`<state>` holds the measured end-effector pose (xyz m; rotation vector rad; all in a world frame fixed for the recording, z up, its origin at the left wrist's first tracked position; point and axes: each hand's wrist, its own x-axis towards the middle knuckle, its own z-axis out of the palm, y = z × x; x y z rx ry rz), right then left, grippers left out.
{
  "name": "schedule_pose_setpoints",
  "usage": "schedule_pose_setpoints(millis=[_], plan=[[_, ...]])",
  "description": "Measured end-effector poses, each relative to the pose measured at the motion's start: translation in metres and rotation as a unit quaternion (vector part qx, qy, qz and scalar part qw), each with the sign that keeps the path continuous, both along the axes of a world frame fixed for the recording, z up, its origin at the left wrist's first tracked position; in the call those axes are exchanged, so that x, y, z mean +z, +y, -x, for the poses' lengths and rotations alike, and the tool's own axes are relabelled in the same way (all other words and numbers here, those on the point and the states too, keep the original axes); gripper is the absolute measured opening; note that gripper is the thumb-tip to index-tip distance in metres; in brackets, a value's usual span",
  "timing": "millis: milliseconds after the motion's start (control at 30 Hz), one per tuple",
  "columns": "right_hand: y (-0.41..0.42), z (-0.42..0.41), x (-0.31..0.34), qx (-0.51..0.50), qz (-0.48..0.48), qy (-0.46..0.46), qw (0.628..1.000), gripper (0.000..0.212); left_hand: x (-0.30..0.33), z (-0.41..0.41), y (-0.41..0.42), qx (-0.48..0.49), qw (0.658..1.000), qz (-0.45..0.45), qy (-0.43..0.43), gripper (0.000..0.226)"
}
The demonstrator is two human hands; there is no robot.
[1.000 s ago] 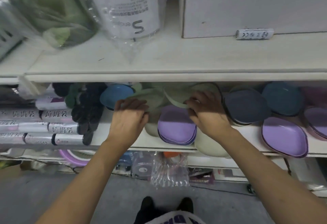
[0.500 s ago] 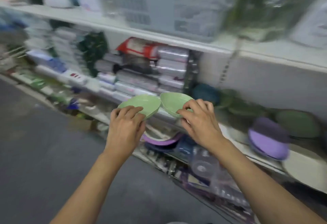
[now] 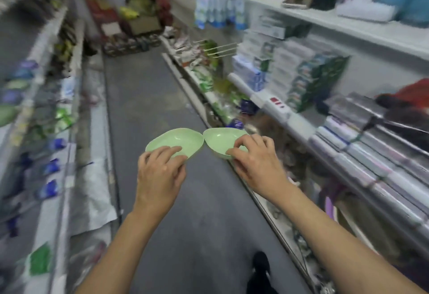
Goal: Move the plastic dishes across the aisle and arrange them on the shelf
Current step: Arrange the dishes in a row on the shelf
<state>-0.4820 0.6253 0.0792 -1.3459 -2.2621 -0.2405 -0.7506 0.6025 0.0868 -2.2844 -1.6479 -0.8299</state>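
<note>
Green plastic dishes, two of them, are held out over the grey aisle floor (image 3: 162,89), one in each hand. Half a second ago they were in front of the shelf they came from; now the view looks straight down the aisle, with shelving on both sides. The left hand (image 3: 160,173) grips the near rim of the left dish (image 3: 178,139), fingers curled over the edge into the bowl. The right hand (image 3: 255,161) pinches the near rim of the right dish (image 3: 219,139) in the same way. Both dishes are empty, open side up, and their pointed ends touch or nearly touch between the hands. The right shelf (image 3: 278,105) holds stacked boxes (image 3: 299,70) and rolls in clear wrap (image 3: 371,154), close beside the right forearm. The left shelf (image 3: 58,177) is blurred; blue and green packets show there. A black shoe (image 3: 261,262) stands on the floor below.
</note>
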Motion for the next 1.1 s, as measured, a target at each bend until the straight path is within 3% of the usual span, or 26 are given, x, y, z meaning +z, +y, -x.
schedule_pose_setpoints(millis=[433, 700, 1100], plan=[[0.331, 0.176, -0.003, 0.222, 0.006, 0.022, 0.975, 0.019, 0.009, 0.146, 0.219, 0.213, 0.976, 0.039, 0.029, 0.014], [0.471, 0.353, 0.011, 0.357, 0.007, 0.005, 0.934, 0.020, 0.010, 0.270, 0.294, 0.381, 0.923, 0.059, 0.001, 0.010], [0.670, 0.591, -0.016, 0.387, 0.006, -0.022, 0.922, 0.023, -0.021, 0.499, 0.446, 0.456, 0.885, 0.092, -0.033, 0.009]])
